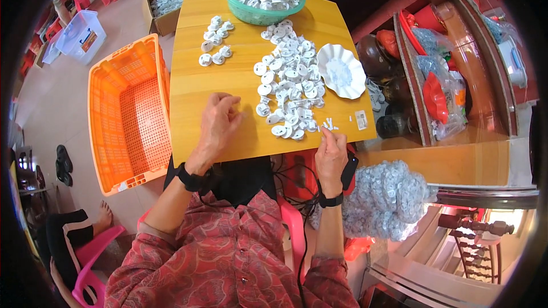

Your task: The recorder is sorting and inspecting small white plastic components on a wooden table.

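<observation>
From my end: right hand (331, 162) is in a narrow pinch at the counter (197, 88) edge, fingertips at the small white strips (329, 123); can't tell if one is between them. Left hand (220, 122) is loosely curled, nothing visible in it.

Step looks like picking up a strip; my call on doing it well: pinch one by its end, fingertips low, wrist out of the way so the rest don't scatter off the near edge. I'd use the left to steady a round piece, a light grip on the rim. Small parts probably skid, so keep strips and pile apart.

Positions, near to far. Strips: 12 o'clock of the right hand, right at the fingertips. Pile of round white pieces (291, 71): 11 o'clock of the right, 2 o'clock of the left, apart from the left. White dish (355, 88): about 12 of the right, beyond the strips. Small white cluster (216, 40): 12 of the left. Green basin (251, 16), heaped: 1 o'clock of the left, far edge.
</observation>
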Demonstrator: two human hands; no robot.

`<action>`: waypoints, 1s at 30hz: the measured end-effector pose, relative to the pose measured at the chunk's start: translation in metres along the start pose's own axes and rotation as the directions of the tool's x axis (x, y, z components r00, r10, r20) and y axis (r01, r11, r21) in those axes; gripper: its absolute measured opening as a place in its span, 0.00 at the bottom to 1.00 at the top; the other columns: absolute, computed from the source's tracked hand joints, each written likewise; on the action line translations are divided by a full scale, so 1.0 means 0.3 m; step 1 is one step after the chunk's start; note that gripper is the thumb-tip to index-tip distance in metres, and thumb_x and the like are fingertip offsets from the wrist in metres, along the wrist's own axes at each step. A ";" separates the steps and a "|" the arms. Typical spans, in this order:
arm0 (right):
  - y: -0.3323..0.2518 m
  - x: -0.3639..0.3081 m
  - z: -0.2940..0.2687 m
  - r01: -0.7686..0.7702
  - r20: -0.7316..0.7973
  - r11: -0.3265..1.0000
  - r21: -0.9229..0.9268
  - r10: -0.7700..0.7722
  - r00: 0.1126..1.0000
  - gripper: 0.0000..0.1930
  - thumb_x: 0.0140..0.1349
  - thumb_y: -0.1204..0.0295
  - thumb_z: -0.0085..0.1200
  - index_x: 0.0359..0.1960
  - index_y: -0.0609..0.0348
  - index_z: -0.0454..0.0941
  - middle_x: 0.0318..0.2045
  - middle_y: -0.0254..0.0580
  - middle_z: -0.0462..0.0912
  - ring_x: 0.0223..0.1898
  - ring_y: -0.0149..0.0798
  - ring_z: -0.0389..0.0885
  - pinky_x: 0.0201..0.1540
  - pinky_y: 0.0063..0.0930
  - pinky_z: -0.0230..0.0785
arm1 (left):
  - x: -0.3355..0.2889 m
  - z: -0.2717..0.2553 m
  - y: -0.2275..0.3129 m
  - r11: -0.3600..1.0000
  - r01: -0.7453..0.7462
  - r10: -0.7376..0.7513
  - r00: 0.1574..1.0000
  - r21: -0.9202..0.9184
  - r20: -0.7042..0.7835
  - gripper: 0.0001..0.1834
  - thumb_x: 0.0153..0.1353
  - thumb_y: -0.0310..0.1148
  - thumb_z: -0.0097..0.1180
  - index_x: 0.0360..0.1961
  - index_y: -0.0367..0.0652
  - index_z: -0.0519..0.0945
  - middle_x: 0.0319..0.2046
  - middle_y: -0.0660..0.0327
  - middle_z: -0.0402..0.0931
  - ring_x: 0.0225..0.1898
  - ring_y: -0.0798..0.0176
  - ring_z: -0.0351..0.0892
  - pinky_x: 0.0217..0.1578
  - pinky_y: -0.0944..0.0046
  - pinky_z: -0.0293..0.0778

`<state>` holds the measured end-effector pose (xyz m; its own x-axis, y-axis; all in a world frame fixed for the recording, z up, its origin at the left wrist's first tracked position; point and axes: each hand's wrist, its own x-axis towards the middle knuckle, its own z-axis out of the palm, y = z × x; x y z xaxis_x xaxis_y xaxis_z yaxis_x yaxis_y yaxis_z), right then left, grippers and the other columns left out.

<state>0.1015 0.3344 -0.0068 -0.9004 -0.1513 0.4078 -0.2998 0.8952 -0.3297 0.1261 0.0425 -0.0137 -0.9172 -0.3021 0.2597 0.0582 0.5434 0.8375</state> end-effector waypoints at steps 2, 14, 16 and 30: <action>0.000 0.001 -0.008 0.026 0.023 0.998 -0.054 -0.025 0.999 0.10 0.63 0.79 0.55 0.45 0.59 0.82 0.38 0.47 0.76 0.41 0.50 0.79 0.42 0.41 0.73 | -0.035 0.018 0.014 0.999 -0.031 0.031 0.999 -0.013 0.020 0.15 0.55 0.23 0.67 0.45 0.32 0.82 0.45 0.51 0.76 0.34 0.60 0.82 0.36 0.65 0.81; 0.010 -0.032 -0.010 0.021 0.003 0.998 0.061 -0.021 1.000 0.13 0.58 0.81 0.54 0.46 0.62 0.81 0.41 0.48 0.75 0.43 0.53 0.78 0.44 0.46 0.72 | -0.131 0.073 0.080 0.993 -0.113 0.117 0.987 -0.043 0.107 0.14 0.56 0.23 0.66 0.44 0.33 0.82 0.41 0.52 0.76 0.32 0.58 0.80 0.33 0.62 0.78; 0.001 -0.028 -0.016 0.021 0.026 0.999 0.036 -0.022 0.999 0.15 0.57 0.81 0.54 0.47 0.62 0.80 0.42 0.48 0.75 0.44 0.53 0.78 0.45 0.45 0.72 | -0.136 0.085 0.094 0.992 -0.108 0.116 0.982 -0.059 0.149 0.15 0.56 0.25 0.67 0.45 0.34 0.82 0.40 0.52 0.77 0.32 0.58 0.80 0.33 0.61 0.78; -0.019 -0.059 -0.040 0.214 0.114 0.971 -0.107 -0.202 0.973 0.11 0.60 0.75 0.60 0.44 0.63 0.83 0.32 0.45 0.76 0.36 0.50 0.79 0.39 0.43 0.70 | -0.117 0.172 0.150 0.937 -0.329 0.313 0.940 0.119 0.134 0.14 0.58 0.32 0.66 0.46 0.42 0.83 0.36 0.54 0.76 0.37 0.51 0.79 0.36 0.54 0.77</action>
<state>0.1228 0.3370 -0.0019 -0.8516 -0.3756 0.3658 -0.4497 0.8819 -0.1415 0.1406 0.1178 -0.0100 -0.8971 -0.0093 0.4418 0.3088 0.7018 0.6419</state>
